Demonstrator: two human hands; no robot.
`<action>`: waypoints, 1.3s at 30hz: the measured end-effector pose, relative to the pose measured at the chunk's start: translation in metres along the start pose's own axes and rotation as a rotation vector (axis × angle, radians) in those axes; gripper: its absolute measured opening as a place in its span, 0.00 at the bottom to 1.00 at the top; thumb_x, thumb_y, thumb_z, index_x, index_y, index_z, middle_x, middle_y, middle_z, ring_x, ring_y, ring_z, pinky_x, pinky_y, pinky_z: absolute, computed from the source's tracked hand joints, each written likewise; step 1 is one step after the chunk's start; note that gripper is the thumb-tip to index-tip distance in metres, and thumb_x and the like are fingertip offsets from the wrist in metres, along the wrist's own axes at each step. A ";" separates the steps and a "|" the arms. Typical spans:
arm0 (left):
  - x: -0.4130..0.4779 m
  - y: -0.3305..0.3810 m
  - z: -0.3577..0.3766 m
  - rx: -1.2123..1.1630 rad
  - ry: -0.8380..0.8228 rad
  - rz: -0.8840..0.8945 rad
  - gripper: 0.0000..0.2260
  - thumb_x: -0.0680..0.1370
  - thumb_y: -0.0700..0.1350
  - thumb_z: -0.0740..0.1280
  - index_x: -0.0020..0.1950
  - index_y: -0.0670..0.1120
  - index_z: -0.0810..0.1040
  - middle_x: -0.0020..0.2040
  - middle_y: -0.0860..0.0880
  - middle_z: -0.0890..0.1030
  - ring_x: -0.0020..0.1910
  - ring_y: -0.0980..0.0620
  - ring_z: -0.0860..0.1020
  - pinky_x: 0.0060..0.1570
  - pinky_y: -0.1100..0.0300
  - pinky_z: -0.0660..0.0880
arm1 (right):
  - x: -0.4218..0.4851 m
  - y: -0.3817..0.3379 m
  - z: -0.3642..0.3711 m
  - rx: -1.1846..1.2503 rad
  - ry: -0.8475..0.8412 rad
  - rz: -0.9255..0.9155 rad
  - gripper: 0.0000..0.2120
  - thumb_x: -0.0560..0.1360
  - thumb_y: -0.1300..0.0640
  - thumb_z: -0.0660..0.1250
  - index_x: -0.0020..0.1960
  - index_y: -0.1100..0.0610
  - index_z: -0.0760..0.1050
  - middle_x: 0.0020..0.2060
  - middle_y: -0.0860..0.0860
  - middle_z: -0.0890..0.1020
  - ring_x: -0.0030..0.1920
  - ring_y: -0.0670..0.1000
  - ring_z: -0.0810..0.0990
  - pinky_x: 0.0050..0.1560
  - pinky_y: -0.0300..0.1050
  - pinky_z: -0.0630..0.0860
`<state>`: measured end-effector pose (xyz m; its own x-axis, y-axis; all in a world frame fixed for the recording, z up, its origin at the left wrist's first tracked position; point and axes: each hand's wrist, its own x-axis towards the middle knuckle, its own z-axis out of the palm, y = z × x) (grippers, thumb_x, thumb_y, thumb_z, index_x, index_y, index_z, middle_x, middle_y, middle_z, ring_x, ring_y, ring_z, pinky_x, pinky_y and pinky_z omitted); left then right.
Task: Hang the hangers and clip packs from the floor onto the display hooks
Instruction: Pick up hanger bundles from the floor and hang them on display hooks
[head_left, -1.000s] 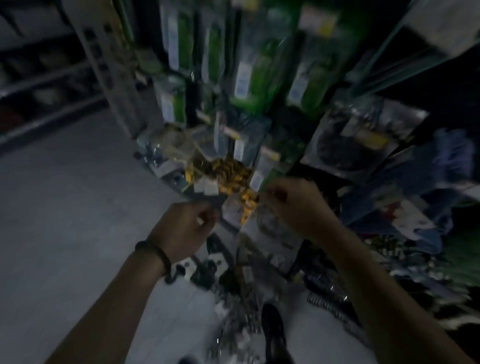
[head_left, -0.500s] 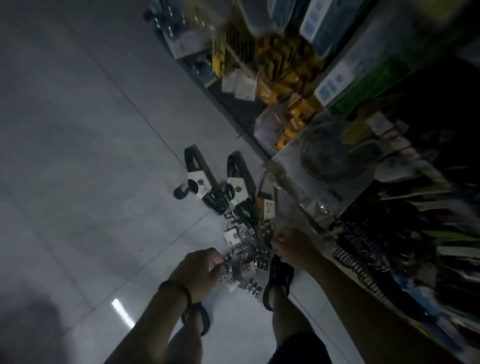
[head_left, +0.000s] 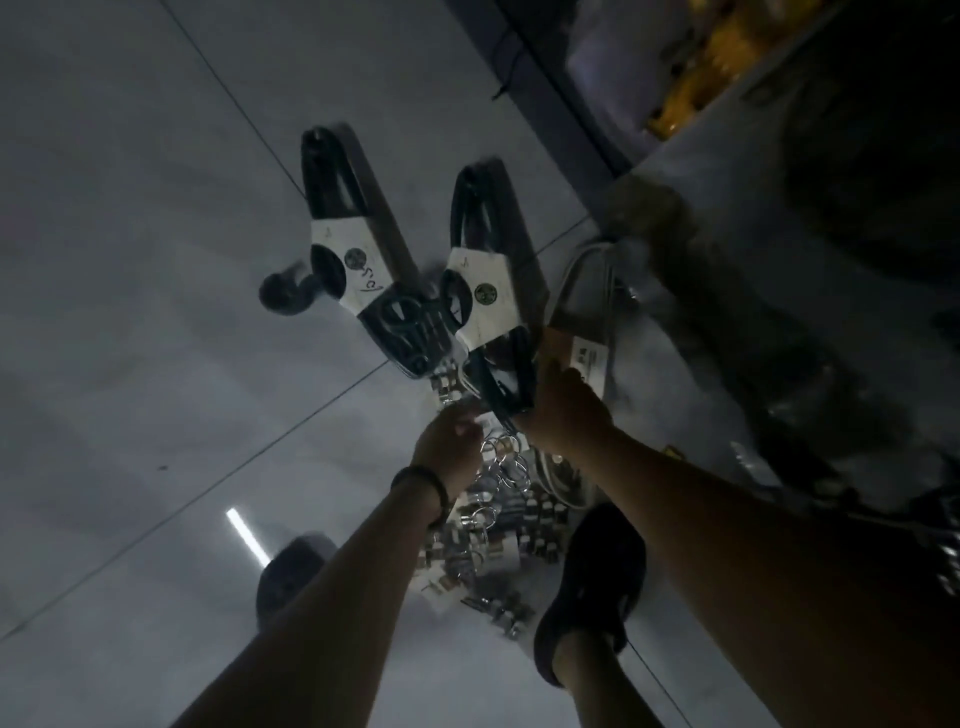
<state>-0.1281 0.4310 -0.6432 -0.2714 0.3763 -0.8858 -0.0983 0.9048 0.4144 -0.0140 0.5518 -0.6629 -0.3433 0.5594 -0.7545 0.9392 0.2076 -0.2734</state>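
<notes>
Dim grey floor tiles (head_left: 130, 312) fill the head view, with a dark display rack (head_left: 831, 208) along the far edge holding blurred yellow goods. Two black hanger bundles (head_left: 363, 270) with white paper bands lie side by side on the floor, their lower ends overlapping. Just below these bundles sits a heap of shiny metal clip packs (head_left: 498, 540), spread down toward a dark shoe (head_left: 592, 587). Beside the bundles toward the rack lies a pale hanger pack (head_left: 587, 312) with a label. The left hand (head_left: 449, 441), a dark band at its wrist, is curled at the top of the heap, fingers pinched on something small I cannot make out. The right hand (head_left: 563, 405) is closed around the lower end of the nearer black bundle.
</notes>
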 end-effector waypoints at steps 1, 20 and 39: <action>0.015 -0.005 0.002 -0.105 0.031 -0.011 0.14 0.84 0.39 0.61 0.66 0.51 0.80 0.58 0.43 0.85 0.41 0.53 0.83 0.46 0.50 0.86 | 0.017 0.000 0.014 0.013 -0.006 -0.013 0.38 0.75 0.41 0.75 0.73 0.57 0.60 0.55 0.57 0.76 0.51 0.58 0.81 0.41 0.49 0.79; 0.063 0.013 -0.048 -0.552 0.110 0.000 0.20 0.68 0.61 0.76 0.56 0.57 0.80 0.53 0.48 0.87 0.53 0.44 0.86 0.54 0.38 0.84 | -0.002 -0.047 0.062 0.414 0.148 -0.191 0.39 0.74 0.48 0.77 0.76 0.49 0.58 0.65 0.51 0.78 0.58 0.46 0.82 0.48 0.39 0.84; 0.182 -0.010 -0.132 -0.485 0.455 -0.132 0.29 0.70 0.60 0.72 0.61 0.41 0.77 0.52 0.43 0.81 0.52 0.41 0.82 0.39 0.55 0.80 | 0.170 -0.148 0.075 0.266 -0.169 -0.067 0.28 0.76 0.48 0.70 0.71 0.59 0.68 0.60 0.59 0.80 0.55 0.61 0.82 0.45 0.48 0.78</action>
<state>-0.3031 0.4641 -0.7808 -0.5935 0.0512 -0.8032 -0.5479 0.7053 0.4498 -0.2108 0.5566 -0.7958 -0.4201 0.4061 -0.8115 0.8900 0.0101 -0.4558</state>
